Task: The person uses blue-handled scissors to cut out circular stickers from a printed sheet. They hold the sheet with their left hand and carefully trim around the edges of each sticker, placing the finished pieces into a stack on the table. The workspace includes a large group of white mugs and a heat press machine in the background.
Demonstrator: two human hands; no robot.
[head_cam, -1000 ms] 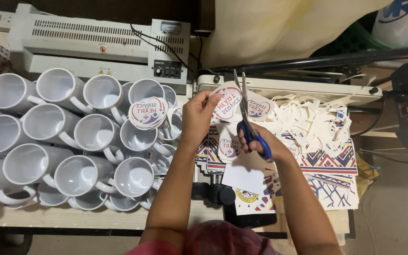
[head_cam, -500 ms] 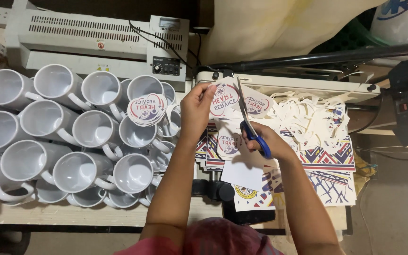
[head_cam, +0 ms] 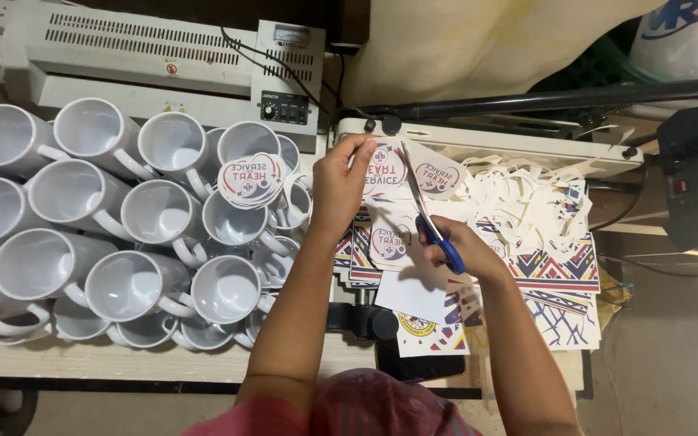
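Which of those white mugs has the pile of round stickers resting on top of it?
The mug in the back row nearest the left hand; its mouth is partly covered by the sticker stack, the others stand open.

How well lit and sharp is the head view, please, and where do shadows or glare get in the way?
Head view: even indoor light, mostly sharp; white mugs bright without harsh glare; scissors in the right hand are crisp, left hand too; the upper right corner and the area under the table edge fall into dark shadow.

Single head-worn view, looking steeply down over the person's own forearms, close above the left hand [head_cam: 339, 190] and right hand [head_cam: 456, 241], white mugs [head_cam: 135, 234] leftward of them, paper offcuts [head_cam: 527, 202] rightward
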